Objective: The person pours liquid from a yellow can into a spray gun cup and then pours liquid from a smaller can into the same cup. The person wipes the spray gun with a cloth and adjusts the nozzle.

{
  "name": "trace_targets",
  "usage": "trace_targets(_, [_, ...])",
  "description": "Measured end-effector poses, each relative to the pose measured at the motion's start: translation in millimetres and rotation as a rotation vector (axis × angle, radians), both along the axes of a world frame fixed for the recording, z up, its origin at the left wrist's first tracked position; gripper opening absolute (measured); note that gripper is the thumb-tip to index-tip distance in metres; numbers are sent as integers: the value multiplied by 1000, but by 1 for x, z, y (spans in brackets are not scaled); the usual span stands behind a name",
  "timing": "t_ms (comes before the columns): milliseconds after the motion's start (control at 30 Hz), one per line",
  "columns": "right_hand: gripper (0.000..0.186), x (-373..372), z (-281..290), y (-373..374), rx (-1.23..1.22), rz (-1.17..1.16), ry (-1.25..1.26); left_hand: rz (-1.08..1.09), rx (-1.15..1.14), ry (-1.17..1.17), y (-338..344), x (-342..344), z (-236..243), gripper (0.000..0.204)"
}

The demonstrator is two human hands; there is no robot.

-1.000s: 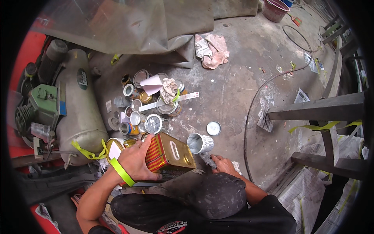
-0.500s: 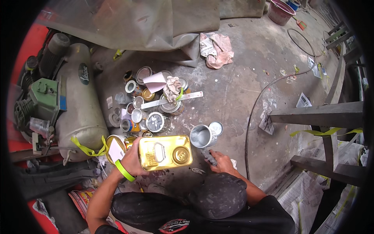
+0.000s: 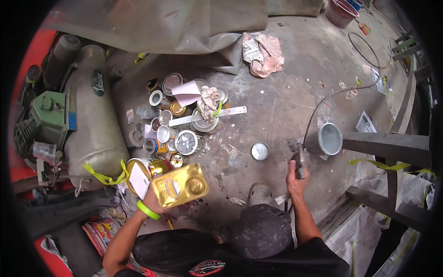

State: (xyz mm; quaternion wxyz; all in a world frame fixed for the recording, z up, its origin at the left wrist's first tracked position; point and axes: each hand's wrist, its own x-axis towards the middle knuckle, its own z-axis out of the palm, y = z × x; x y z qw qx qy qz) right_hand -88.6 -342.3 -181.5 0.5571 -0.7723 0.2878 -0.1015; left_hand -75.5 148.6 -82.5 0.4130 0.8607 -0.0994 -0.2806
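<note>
A shiny gold rectangular can [image 3: 196, 177], with a round cap on its top face, is tilted in my left hand [image 3: 151, 201]. The fingers of that hand wrap its left side and are partly hidden by it. Farther right, my right hand [image 3: 296, 181] is closed round a dark metal spray gun [image 3: 300, 167]. A grey cup [image 3: 330, 139], its mouth facing up toward me, is at the gun's far right side; the exact joint between them is blurred. Between the two hands, a small round pale tin or lid [image 3: 260, 151] rests on the floor.
Several paint cans and lids [image 3: 186, 142] crowd the floor left of centre, with a flat white stick [image 3: 230, 111] and crumpled rag across them. A compressor tank [image 3: 94, 120] stands left. A dark hose [image 3: 318, 102] curves at right, near metal beams [image 3: 387, 144].
My right hand has swung right with the spray gun and cup, away from the gold can. My left hand has drawn the can slightly left and tilted it.
</note>
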Motion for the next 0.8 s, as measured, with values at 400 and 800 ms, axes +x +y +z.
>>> trace_targets(400, [41, 8, 42, -36, 132, -197, 110, -265, 722, -70, -106, 52, 127, 81])
trace_targets(800, [39, 1, 35, -38, 59, -210, 131, 143, -671, 434, -313, 119, -79, 57])
